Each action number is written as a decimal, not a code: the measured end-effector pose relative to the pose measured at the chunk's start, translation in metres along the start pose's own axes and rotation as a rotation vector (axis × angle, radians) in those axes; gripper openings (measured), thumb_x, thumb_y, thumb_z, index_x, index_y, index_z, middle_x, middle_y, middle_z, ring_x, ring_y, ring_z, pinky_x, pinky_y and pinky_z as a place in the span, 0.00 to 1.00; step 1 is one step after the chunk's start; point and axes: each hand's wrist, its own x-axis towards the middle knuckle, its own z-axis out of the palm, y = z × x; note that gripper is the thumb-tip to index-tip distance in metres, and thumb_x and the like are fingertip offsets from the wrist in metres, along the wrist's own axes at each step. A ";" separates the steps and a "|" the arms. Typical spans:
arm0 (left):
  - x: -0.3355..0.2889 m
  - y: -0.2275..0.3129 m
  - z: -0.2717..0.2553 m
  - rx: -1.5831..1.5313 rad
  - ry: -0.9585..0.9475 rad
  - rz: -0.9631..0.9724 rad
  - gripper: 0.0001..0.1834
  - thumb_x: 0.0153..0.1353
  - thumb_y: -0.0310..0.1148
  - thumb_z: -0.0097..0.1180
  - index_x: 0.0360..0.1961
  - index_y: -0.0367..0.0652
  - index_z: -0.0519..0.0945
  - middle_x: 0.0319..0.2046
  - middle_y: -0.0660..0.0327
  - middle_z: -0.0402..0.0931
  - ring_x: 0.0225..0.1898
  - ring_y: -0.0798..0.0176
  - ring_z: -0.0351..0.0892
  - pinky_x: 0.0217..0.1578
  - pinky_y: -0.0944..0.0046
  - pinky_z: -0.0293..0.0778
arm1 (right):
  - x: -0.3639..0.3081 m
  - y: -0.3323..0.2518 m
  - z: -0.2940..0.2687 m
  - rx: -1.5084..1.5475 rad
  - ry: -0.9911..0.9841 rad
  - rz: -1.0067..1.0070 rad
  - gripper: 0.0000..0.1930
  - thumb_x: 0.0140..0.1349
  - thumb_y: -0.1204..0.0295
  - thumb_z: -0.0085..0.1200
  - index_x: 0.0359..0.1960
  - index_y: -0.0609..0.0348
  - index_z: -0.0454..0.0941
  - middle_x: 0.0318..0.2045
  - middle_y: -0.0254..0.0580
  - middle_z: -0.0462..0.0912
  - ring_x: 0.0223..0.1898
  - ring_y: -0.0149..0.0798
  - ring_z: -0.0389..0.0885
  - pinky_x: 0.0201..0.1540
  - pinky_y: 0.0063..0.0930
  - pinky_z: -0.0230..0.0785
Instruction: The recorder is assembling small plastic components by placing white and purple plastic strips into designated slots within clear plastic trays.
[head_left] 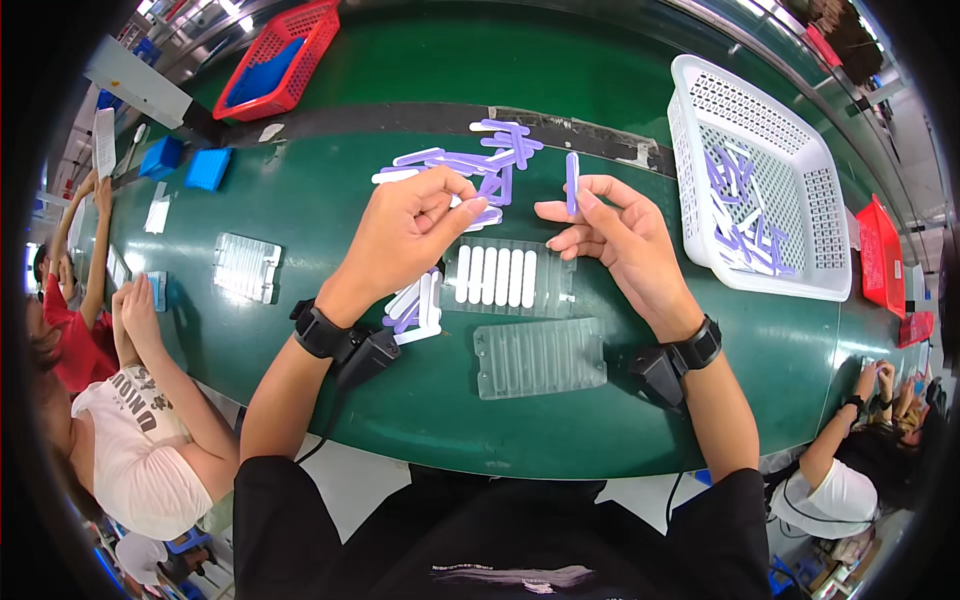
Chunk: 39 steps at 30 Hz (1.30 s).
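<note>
1. Right hand (625, 225) first: I've got thumb and fingers closed on a purple-and-white strip (572, 183), held nearly upright, just above the far edge of the filling tray.
2. Over on the left hand (415, 220), thumb and forefinger are pinched together on a small white piece (455, 202); my fingers hide most of it, so I can't call its full shape.
3. Below and between them sits the clear grooved tray (556, 282): six white strips (489, 275) lie side by side toward its left, bare grooves to the right.
4. Supply looks good from here! A loose purple-and-white pile (505, 185) lies beyond the tray, a smaller cluster (430, 300) beside it near my left wrist, and more fill the bottom of the white basket (835, 275) off right.
5. Closer to me, a second clear tray (542, 358) shows no strips.
6. My read: we're mid-loading. The next move calls for turning the upright strip flat, white face up, and lining it up with a bare groove.
7. Writing check: none I can read on strips or trays. A neighbour's white shirt (140, 450) carries dark lettering; my black shirt (420, 545) has a pale print, too blurred for me.
</note>
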 end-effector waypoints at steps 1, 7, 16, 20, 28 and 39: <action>0.001 0.000 -0.001 0.014 -0.004 -0.001 0.07 0.72 0.30 0.62 0.38 0.38 0.80 0.18 0.78 0.58 0.22 0.82 0.49 0.23 0.70 0.45 | 0.000 0.000 0.000 -0.005 -0.004 -0.004 0.15 0.80 0.65 0.51 0.57 0.65 0.75 0.53 0.57 0.87 0.42 0.37 0.91 0.47 0.27 0.83; 0.003 -0.008 0.000 0.000 -0.005 -0.023 0.07 0.72 0.31 0.63 0.38 0.38 0.81 0.17 0.78 0.57 0.21 0.82 0.49 0.23 0.70 0.46 | 0.000 0.004 0.000 -0.013 -0.001 -0.021 0.14 0.80 0.66 0.51 0.56 0.63 0.76 0.50 0.54 0.89 0.37 0.32 0.89 0.44 0.25 0.82; 0.003 -0.008 -0.002 -0.036 -0.034 -0.050 0.08 0.73 0.32 0.62 0.38 0.39 0.81 0.16 0.79 0.56 0.21 0.82 0.49 0.23 0.69 0.46 | -0.004 0.006 -0.003 -0.292 0.034 -0.089 0.11 0.79 0.67 0.54 0.50 0.62 0.80 0.36 0.41 0.88 0.29 0.23 0.79 0.36 0.18 0.74; 0.000 -0.007 -0.003 -0.097 -0.072 -0.103 0.08 0.75 0.33 0.59 0.39 0.39 0.79 0.18 0.77 0.59 0.22 0.80 0.51 0.24 0.69 0.46 | -0.009 0.009 0.007 -0.340 0.139 -0.221 0.11 0.77 0.66 0.57 0.47 0.63 0.82 0.33 0.35 0.87 0.28 0.22 0.80 0.35 0.16 0.73; 0.009 0.003 -0.011 -0.101 -0.133 -0.168 0.09 0.77 0.31 0.57 0.43 0.35 0.81 0.29 0.69 0.77 0.30 0.78 0.73 0.31 0.74 0.71 | -0.016 0.009 -0.003 -0.547 0.121 -0.167 0.06 0.69 0.71 0.66 0.40 0.62 0.86 0.33 0.30 0.86 0.28 0.19 0.79 0.32 0.16 0.72; 0.014 0.047 0.032 -0.009 -0.279 -0.068 0.08 0.67 0.31 0.66 0.41 0.36 0.85 0.22 0.66 0.78 0.23 0.77 0.71 0.24 0.69 0.64 | -0.033 0.005 -0.004 -0.946 -0.001 -0.524 0.08 0.62 0.73 0.70 0.41 0.59 0.88 0.32 0.34 0.80 0.25 0.28 0.75 0.30 0.23 0.72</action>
